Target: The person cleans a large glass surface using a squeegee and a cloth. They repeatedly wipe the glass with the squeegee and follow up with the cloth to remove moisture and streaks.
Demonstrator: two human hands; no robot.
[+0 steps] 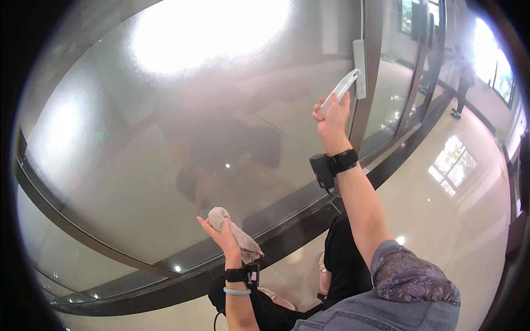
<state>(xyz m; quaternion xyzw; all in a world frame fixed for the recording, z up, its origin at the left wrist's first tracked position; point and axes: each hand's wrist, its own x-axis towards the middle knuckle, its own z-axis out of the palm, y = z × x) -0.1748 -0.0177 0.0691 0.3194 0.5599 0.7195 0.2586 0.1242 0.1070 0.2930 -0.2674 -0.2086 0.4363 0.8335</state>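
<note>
My right hand point(335, 113) is raised and closed around a long white door or window handle point(344, 85), which joins a white plate point(360, 70) on the brown metal frame. Lower and to the left, my left hand point(223, 238) holds a bunched beige cloth point(238, 238) between thumb and palm, its fingers spread toward the glass. A large glass pane point(165, 165) stands before me, with bright glare across its upper part and dim reflections in it. Whether the cloth touches the glass, I cannot tell.
A dark sill point(298, 240) runs along the foot of the glass. More framed glass panels point(393, 87) continue at the upper right. A person point(463, 82) stands farther off on the glossy tiled floor point(418, 207). My feet are close to the sill.
</note>
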